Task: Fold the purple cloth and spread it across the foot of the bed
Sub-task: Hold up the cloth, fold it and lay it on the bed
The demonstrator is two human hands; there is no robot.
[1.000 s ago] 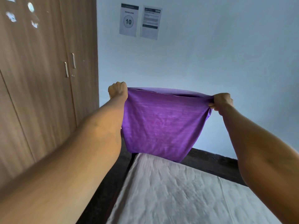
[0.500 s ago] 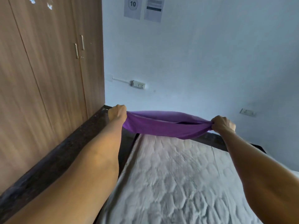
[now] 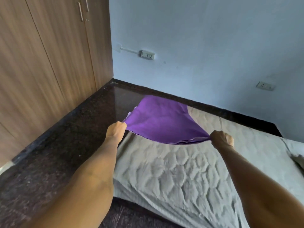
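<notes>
The purple cloth (image 3: 162,121), folded into layers, stretches out flat over the far left corner of the bed (image 3: 185,175), which has a wrinkled grey quilted cover. My left hand (image 3: 116,130) grips the cloth's near left corner. My right hand (image 3: 222,139) pinches its near right corner. The near edge hangs just above the cover between my hands; the far edge reaches the mattress corner and overhangs the floor a little.
A wooden wardrobe (image 3: 49,55) fills the left side. Dark polished floor (image 3: 69,137) runs between it and the bed. The pale blue wall (image 3: 205,38) behind carries two sockets (image 3: 148,54). A pillow edge (image 3: 297,153) shows at the right.
My hands came down from chest height to just above the bed. The cloth, which hung down from them, now billows forward and lies nearly flat over the mattress corner.
</notes>
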